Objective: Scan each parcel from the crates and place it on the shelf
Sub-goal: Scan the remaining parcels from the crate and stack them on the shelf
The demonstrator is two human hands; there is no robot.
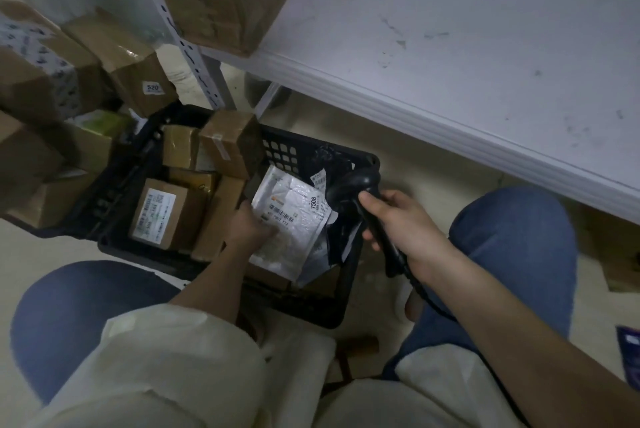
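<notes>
The white parcel [289, 219] is pinched by left-hand fingers [266, 231], its barcode turned toward the scanner [360, 199], which is wrapped by right-hand fingers [374, 200].

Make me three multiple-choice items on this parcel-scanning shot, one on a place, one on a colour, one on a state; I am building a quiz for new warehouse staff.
1. Where does the white plastic mailer bag with barcode labels lie?
A. on the white shelf board
B. in the black plastic lattice crate
C. on the floor beside the crate

2. What colour is the handheld barcode scanner?
A. black
B. yellow
C. white

3. What is the left hand doing?
A. hanging idle at the knee
B. holding a brown box above the shelf
C. touching the mailer bag inside the crate

Answers:
1 B: the bag sits among brown cardboard boxes inside the black plastic lattice crate, below the white shelf board.
2 A: the scanner gripped by the right hand is black.
3 C: the left hand rests on the bag's near edge.
</notes>
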